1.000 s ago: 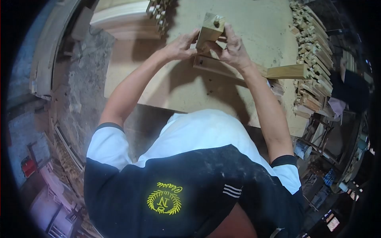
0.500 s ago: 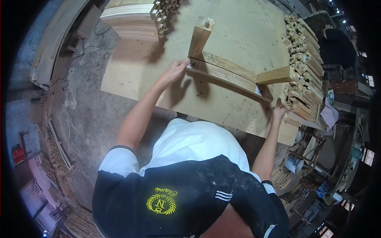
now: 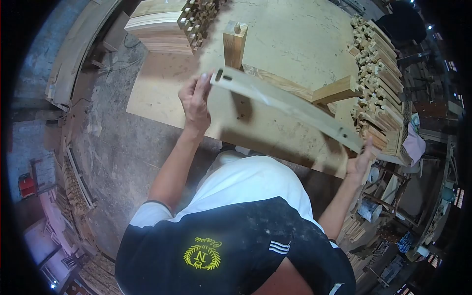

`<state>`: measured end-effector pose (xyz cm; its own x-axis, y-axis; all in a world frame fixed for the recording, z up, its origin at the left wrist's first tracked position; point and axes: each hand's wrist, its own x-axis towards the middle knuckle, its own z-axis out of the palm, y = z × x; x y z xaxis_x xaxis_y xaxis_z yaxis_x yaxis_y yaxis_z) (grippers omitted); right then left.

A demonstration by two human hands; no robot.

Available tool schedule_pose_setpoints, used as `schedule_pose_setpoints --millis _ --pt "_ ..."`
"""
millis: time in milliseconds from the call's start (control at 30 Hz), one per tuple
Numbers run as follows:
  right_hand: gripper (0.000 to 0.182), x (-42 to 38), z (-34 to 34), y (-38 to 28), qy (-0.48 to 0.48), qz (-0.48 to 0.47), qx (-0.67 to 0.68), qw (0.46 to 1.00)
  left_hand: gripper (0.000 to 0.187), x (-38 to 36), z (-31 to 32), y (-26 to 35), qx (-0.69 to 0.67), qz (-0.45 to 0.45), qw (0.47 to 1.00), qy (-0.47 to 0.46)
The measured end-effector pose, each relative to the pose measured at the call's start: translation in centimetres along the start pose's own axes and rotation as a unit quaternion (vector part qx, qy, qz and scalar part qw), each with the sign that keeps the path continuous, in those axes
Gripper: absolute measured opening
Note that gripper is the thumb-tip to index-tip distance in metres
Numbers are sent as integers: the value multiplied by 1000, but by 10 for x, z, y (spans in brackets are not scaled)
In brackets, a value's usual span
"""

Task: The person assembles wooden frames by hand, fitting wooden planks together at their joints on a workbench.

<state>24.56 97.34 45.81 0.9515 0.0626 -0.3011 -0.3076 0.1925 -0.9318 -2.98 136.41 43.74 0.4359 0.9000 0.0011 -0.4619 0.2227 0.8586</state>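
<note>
A long flat wooden rail (image 3: 290, 108) with slots near its ends is raised above the worktable (image 3: 290, 145), tilted and slightly blurred. My left hand (image 3: 196, 101) grips its left end, thumb on top. At its right end, my right hand (image 3: 361, 158) holds the other tip between thumb and fingers. Just beyond the rail, a wooden piece (image 3: 278, 81) lies on the table, partly hidden. From it rise a left wooden leg (image 3: 234, 45) with a peg-like tip and a right wooden leg (image 3: 336, 90) that leans right.
Stacked boards (image 3: 160, 27) with cut tenon ends stand at the table's far left. A long pile of wooden pieces (image 3: 378, 81) lines its right side. A dark-clothed person (image 3: 403, 22) is at the upper right. A bucket (image 3: 368, 209) stands below right.
The slotted rail has come up off the table and toward me, away from the piece with legs. Both hands now hold its ends; my right hand has moved outward and nearer.
</note>
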Motion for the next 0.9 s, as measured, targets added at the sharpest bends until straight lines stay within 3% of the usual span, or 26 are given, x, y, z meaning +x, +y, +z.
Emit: schedule_pose_setpoints --millis 100,167,267,367,400,900 --pt "34 -3 28 -66 -73 -59 56 994 11 40 44 34 -36 151 984 -89" --pt "24 10 43 -87 -91 -126 79 985 15 69 73 50 -5 193 975 -107" --pt "10 39 66 -103 -71 -238 84 965 19 115 91 41 -58 208 963 -163" --pt "10 56 83 -97 -95 -308 68 944 20 134 80 24 -5 213 967 -140" --pt "9 58 88 -93 -90 -305 77 945 21 136 76 20 -56 169 975 -134" --pt "10 82 106 -86 -75 -299 93 947 12 150 73 15 -67 157 976 -133"
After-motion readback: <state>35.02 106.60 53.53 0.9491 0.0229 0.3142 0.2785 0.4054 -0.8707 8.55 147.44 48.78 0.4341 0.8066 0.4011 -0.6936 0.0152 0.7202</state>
